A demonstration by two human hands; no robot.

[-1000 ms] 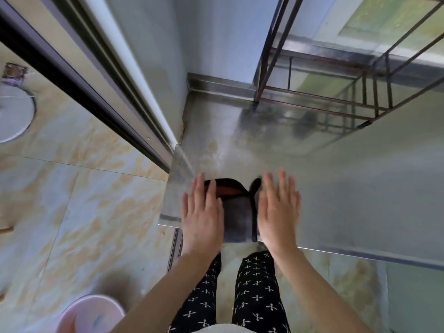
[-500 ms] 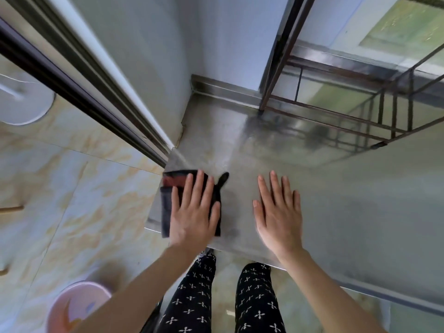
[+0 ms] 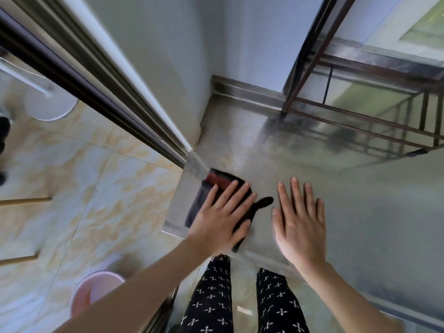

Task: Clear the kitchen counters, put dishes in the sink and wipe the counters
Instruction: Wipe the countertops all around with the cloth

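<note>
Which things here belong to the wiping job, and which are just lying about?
Job: cloth, pressed flat under the left hand; counter; right hand, flat on the counter.
Lying about: pink bucket on the floor; metal rack at the counter's back; white round base on the floor.

cloth (image 3: pixel 207 200) dark grey w/ red patch, counter (image 3: pixel 360 212) steel grey, trousers (image 3: pixel 216 296) black w/ white crosses, bucket (image 3: pixel 96 292) pink, floor tiles (image 3: pixel 72 188) cream-orange marbled

The steel desk (image 3: pixel 374 219) (dull, streaky) carries a dark cloth (image 3: pixel 203 198) with a red patch at its left corner, under the fingers (image 3: pixel 231 195) of the left hand (image 3: pixel 219 222). The right hand (image 3: pixel 300 227) lies flat on bare metal just beside it; a brown wire rack (image 3: pixel 360 120) stands well beyond the fingers.
</note>
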